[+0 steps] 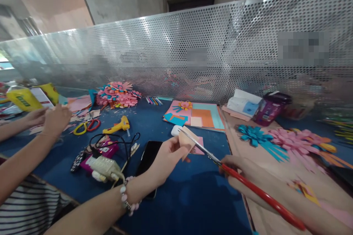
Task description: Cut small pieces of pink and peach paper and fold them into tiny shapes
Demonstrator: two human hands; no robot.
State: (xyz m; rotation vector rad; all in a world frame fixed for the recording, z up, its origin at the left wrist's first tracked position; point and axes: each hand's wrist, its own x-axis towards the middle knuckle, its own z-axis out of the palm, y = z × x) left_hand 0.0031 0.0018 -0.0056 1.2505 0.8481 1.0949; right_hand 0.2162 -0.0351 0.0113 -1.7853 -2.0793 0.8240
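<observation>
My left hand [167,159], wearing a beaded bracelet [124,196], pinches a small peach piece of paper [185,140] between thumb and fingers. My right hand [239,174] is closed on a pair of scissors [259,191] with long red handles. The blades point up and left and lie across the peach paper; whether they are cutting into it I cannot tell. Just beyond the paper is a small white case [175,130]. A pink paper piece [200,146] lies on the blue table [204,198] behind the blades.
A phone [146,161] and a cable-wrapped bundle [104,165] lie left of my forearm, near a yellow glue gun [117,125]. Coloured sheets [213,107] lie ahead; paper flowers [253,136] sit right. Another person's hands [56,121] work at left. A perforated metal panel [154,62] stands behind.
</observation>
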